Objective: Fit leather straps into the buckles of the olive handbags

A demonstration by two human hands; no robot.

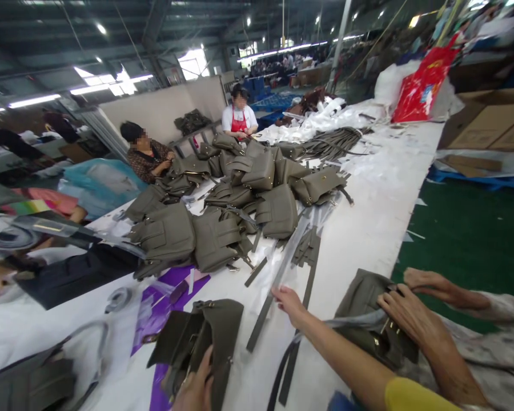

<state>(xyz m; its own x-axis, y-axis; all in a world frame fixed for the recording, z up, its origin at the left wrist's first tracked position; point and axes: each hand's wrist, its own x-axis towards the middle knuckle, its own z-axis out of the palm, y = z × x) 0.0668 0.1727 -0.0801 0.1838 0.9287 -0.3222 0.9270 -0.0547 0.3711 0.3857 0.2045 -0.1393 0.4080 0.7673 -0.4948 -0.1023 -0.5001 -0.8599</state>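
Observation:
An olive-grey handbag [227, 331] stands tilted in front of me with its flap [171, 337] turned out to the left. My left hand [195, 382] grips its lower front edge, and part of the hand is cut off by the frame. My right hand [289, 302], on an arm with a yellow sleeve, reaches across the table. Its thumb and finger are closed at the edge of a long flat strap [260, 322] partly covered in clear plastic. Beside it lie other dark straps [290, 371]. Purple sheeting [158, 308] is under the handbag's left side.
Many olive bags [171, 234] are piled along the white table [368, 211]. At the right, a co-worker's hands [406, 314] work on another bag [362, 291]. Two people sit across the table. A black bag [85, 274] lies left; a red plastic bag [426, 91] stands at the far end.

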